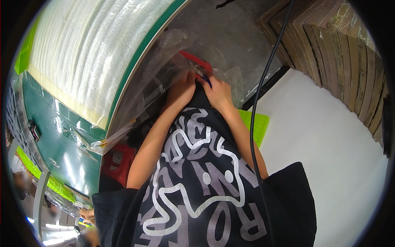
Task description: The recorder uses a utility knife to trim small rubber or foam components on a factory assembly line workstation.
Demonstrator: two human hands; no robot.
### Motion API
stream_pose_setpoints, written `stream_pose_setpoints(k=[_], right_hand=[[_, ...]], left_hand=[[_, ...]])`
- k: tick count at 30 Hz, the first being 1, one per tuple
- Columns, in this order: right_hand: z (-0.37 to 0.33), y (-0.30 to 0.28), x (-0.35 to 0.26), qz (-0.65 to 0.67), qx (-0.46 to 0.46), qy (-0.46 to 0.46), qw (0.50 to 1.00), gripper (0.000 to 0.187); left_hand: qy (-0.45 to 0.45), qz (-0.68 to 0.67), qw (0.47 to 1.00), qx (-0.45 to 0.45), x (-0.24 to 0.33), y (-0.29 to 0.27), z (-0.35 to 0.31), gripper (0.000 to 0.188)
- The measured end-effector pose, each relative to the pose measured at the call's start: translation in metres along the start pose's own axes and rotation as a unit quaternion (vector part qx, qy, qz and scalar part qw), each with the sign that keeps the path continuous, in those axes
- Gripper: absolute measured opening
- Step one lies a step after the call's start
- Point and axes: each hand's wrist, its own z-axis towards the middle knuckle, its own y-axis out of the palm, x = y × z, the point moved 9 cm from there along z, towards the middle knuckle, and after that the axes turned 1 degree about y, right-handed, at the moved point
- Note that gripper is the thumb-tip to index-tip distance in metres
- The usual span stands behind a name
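Both hands are close together in front of my black printed shirt, above my lap. My right hand (219, 92) is closed round a small tool with a dark blue handle (204, 80) and a short metal part. My left hand (183, 89) has its fingers pinched beside that metal part; what lies between them is hidden. Just beyond the fingertips runs a bent red piece (198, 60), whose kind I cannot make out. Clear plastic film (150, 78) hangs around and to the left of my hands.
On the left, a green table (61, 136) carries a stack of white sheets (88, 53). A red stool (119, 164) stands under its edge. Brown boards (335, 53) are stacked at the far right, by a white surface (317, 136). A black cable (263, 78) hangs close to my right arm.
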Motion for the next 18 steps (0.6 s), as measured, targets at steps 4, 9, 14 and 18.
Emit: stream_pose_setpoints(k=[4, 9, 14, 18], right_hand=[[0.005, 0.013, 0.007, 0.039, -0.037, 0.012, 0.998, 0.032], [0.01, 0.018, 0.004, -0.014, -0.06, 0.008, 0.998, 0.031], [0.017, 0.018, -0.007, -0.106, -0.083, 0.005, 0.991, 0.036], [0.034, 0.029, 0.072, -0.166, -0.063, 0.073, 0.981, 0.038]], left_hand=[[0.021, 0.009, 1.0, 0.007, 0.002, -0.002, 0.005, 0.025], [0.069, 0.043, 0.996, 0.023, 0.001, -0.003, 0.008, 0.025], [0.07, 0.052, 0.995, 0.042, -0.006, -0.009, 0.012, 0.025], [0.037, 0.018, 0.999, -0.013, 0.0, 0.009, -0.004, 0.028]])
